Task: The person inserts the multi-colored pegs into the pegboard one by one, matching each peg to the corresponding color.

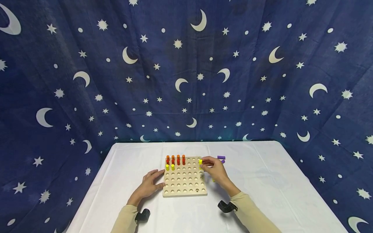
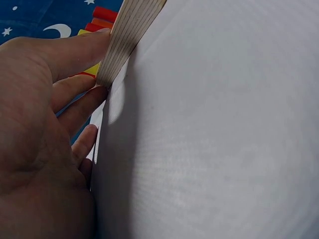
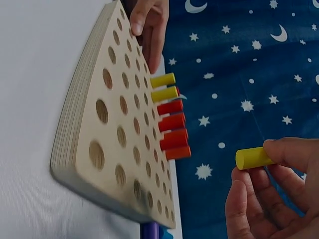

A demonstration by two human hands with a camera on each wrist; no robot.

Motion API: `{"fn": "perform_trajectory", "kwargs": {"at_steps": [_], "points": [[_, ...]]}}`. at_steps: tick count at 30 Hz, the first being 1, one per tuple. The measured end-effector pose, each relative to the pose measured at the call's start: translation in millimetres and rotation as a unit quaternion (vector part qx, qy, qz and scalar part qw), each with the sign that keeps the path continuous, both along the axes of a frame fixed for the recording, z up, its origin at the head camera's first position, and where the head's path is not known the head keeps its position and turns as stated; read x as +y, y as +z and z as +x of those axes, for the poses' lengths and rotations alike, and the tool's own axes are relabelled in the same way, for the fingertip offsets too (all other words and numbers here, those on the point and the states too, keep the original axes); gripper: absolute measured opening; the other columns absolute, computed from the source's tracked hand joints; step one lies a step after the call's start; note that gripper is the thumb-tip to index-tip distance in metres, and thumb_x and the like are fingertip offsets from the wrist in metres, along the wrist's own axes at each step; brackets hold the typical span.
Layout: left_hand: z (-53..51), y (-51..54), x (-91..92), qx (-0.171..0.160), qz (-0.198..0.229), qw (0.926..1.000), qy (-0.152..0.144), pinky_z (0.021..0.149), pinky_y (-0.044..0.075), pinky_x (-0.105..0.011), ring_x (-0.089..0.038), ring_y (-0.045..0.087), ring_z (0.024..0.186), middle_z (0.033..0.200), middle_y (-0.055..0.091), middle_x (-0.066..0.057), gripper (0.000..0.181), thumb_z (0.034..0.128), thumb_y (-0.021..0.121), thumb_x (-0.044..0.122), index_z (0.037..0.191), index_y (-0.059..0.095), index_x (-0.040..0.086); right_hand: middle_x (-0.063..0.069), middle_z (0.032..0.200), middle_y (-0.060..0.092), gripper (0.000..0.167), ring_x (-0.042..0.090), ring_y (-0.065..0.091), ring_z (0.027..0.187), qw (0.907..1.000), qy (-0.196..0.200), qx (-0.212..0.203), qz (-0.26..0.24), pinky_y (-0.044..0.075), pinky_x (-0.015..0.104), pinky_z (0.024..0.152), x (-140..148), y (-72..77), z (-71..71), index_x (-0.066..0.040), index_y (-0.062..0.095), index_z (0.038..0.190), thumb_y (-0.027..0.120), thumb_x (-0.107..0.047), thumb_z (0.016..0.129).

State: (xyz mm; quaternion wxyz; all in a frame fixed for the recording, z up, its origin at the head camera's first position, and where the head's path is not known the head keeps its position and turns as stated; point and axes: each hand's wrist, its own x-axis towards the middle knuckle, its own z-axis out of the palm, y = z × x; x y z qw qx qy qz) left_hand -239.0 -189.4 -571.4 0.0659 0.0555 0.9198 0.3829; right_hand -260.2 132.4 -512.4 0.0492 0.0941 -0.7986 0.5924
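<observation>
Starry curtain (image 1: 178, 68) is hanging behind a white table (image 1: 134, 155), folks. Head view: right hand (image 1: 215, 167) is holding a yellow peg (image 1: 200, 161) above the pegboard's (image 1: 185, 195) far right; keeping it upright probably helps lining up. Left-wrist view: left hand (image 2: 35, 114) is resting loosely against the pegboard's edge, gripping nothing. Right-wrist view: thumb and fingers are pinching the peg, one end poking free.
</observation>
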Motion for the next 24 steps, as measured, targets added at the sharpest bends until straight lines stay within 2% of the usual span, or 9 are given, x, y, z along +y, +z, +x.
{"fn": "perform_trajectory", "kwargs": {"at_steps": [6,15,24], "points": [[0.7,0.4,0.8,-0.003,0.004,1.0,0.002,0.112,0.023,-0.07,-0.045,0.026,0.142,0.153,0.039,-0.017,0.062,0.0827,0.077,0.034,0.14,0.055,0.024,0.009,0.093,0.073,0.021,0.006,0.064,0.081,0.9998,-0.005,0.006,0.017,0.054,0.019,0.074,-15.8,-2.8,-1.3,-0.005,0.072,0.104,0.075,-0.005,0.083],[0.1,-1.2,-0.5,-0.005,0.0,1.0,0.004,0.112,0.022,-0.07,-0.045,0.026,0.142,0.153,0.038,-0.017,0.062,0.083,0.077,0.034,0.141,0.055,0.025,0.006,0.097,0.073,0.021,0.012,0.066,0.087,0.9996,-0.001,-0.011,0.026,0.053,0.021,0.076,-35.7,-6.0,-1.3,-0.01,0.073,0.105,0.076,-0.011,0.084],[-1.5,-2.3,-0.2,-0.009,0.002,0.9999,0.006,0.112,0.022,-0.07,-0.044,0.025,0.143,0.154,0.038,-0.015,0.063,0.0824,0.077,0.034,0.141,0.055,0.026,0.009,0.097,0.072,0.021,0.018,0.067,0.088,0.9995,0.001,0.0,0.03,0.054,0.022,0.075,-45.4,-13.5,-7.9,-0.007,0.073,0.105,0.076,-0.01,0.084]]}}
